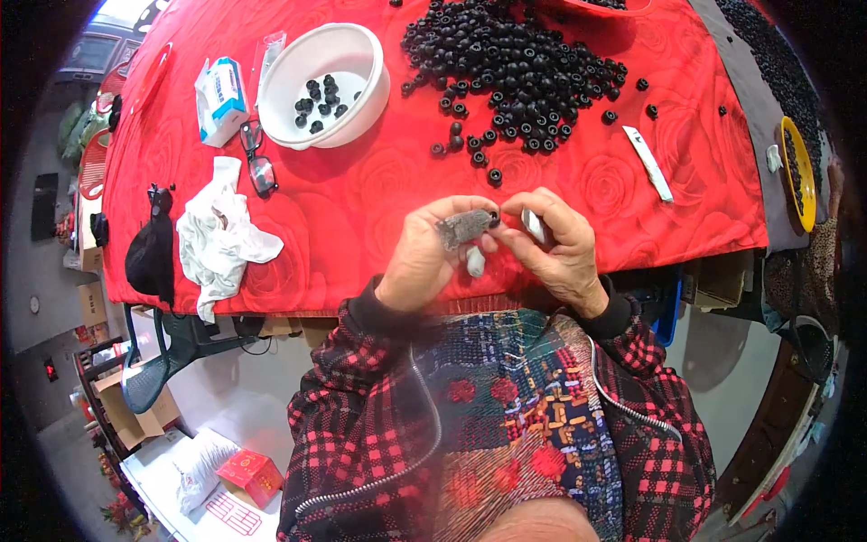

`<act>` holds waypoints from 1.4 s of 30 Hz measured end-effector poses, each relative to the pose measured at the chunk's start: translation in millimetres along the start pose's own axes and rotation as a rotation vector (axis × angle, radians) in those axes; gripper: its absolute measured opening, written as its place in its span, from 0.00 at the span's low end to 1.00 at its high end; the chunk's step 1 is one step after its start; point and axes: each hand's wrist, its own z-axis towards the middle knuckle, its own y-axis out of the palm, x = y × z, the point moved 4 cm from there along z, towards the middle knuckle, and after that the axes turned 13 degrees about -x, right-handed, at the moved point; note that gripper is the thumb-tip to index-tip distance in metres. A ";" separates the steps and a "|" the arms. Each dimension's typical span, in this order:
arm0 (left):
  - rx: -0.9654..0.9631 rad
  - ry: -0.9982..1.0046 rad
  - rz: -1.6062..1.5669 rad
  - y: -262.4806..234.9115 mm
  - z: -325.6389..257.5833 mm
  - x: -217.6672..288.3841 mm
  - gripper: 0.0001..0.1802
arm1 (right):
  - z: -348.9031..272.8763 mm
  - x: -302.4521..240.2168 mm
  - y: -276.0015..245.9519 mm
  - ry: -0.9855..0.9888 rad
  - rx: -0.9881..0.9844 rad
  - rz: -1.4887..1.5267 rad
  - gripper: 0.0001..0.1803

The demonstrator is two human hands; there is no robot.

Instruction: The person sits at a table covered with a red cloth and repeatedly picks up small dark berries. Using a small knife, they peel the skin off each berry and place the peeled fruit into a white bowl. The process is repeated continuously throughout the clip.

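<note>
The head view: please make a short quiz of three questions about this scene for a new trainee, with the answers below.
1. True or false: the white bowl is empty.
2. Which thing lies beside the white bowl, on the side of the person's left? A) a yellow dish B) a pair of glasses C) a white flat stick
3. Fill in: the left hand holds a small ____ piece of cloth-like material.

Key:
1. False; a few black rings lie in it.
2. B; the glasses lie on the red tablecloth just by the bowl.
3. Grey; the right hand pinches a small black ring against it.
</note>
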 end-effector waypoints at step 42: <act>-0.040 -0.120 -0.140 47.2 -26.8 11.6 0.14 | -14.3 -49.5 -16.5 -0.104 -0.190 -0.036 0.22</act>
